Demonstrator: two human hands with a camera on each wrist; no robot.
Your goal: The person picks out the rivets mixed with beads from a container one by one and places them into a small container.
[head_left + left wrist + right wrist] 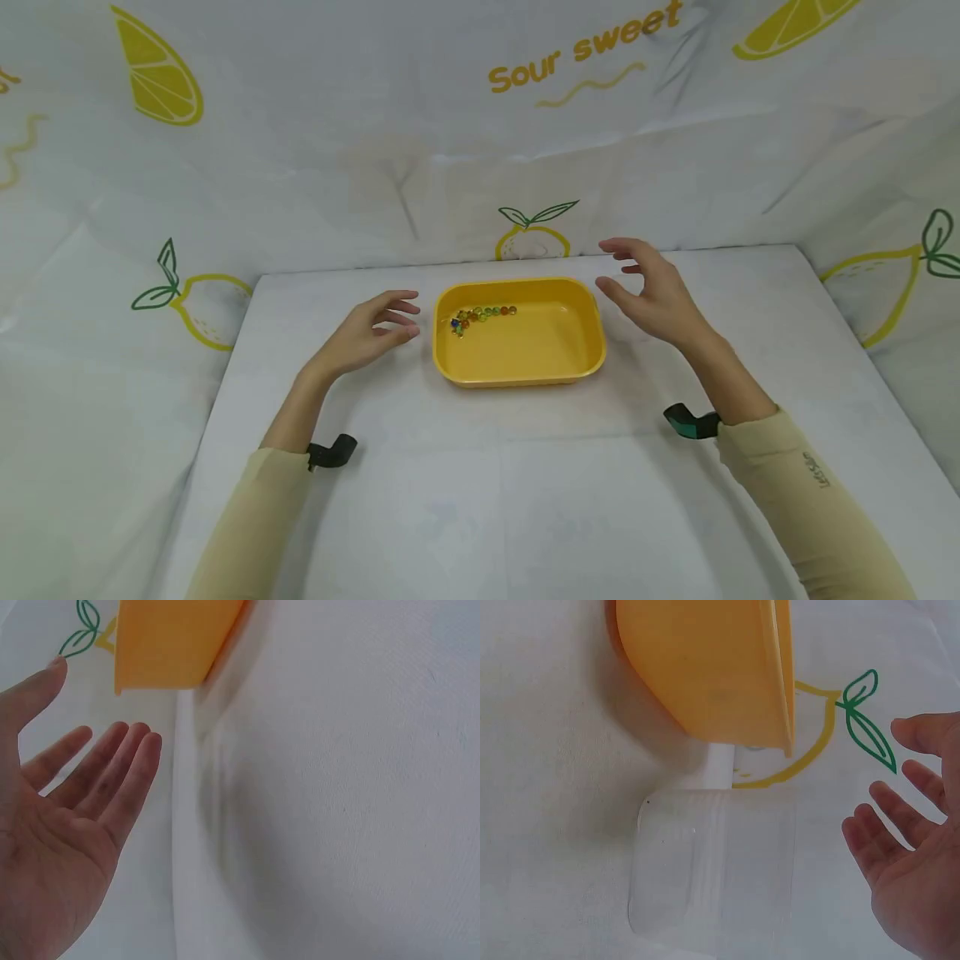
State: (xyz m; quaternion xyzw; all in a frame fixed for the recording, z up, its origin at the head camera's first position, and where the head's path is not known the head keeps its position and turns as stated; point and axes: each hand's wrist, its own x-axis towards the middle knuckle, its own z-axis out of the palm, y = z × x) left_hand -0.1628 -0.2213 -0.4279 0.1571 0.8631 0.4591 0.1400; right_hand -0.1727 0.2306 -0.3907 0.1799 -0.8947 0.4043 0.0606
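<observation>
The left hand [372, 332] hovered, fingers loosely spread, at nine o'clock of a yellow plastic tray [525, 357]; the right hand [654, 298], likewise, at two. Neither touched anything. The step seemed a pause; gripping would call for closing inward. Marbles [483, 314] lay inside toward ten; a clear plastic box [705, 870] stood near.

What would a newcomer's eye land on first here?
The bright yellow tray on the white table, with small shiny beads toward its far left. The left hand and right hand flank it, holding nothing. Subtler: a clear container beside it, right wrist view.
</observation>
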